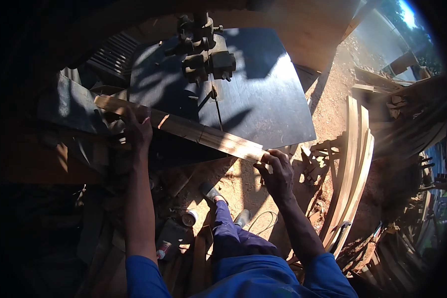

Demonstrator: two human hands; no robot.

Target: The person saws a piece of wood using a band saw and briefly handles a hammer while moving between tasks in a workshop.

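A long wooden strip (211,137) lies slantwise across the near edge of a dark metal saw table (270,107). Its left end sits farther from me than its right end. My left hand (140,130) is closed on the strip toward its left end, with part of the fingers in shadow. At the other end, my right hand (279,171) grips the strip between thumb and fingers. Beyond the strip stands the bandsaw's blade guide assembly (208,62), above a slot in the table. The strip is on the near side of the blade area.
Long curved wooden pieces (350,174) stand stacked at my right. Scrap wood (313,166) litters the sandy ground by the table. A round can (189,217) is near my feet. More timber (407,94) is piled at the far right.
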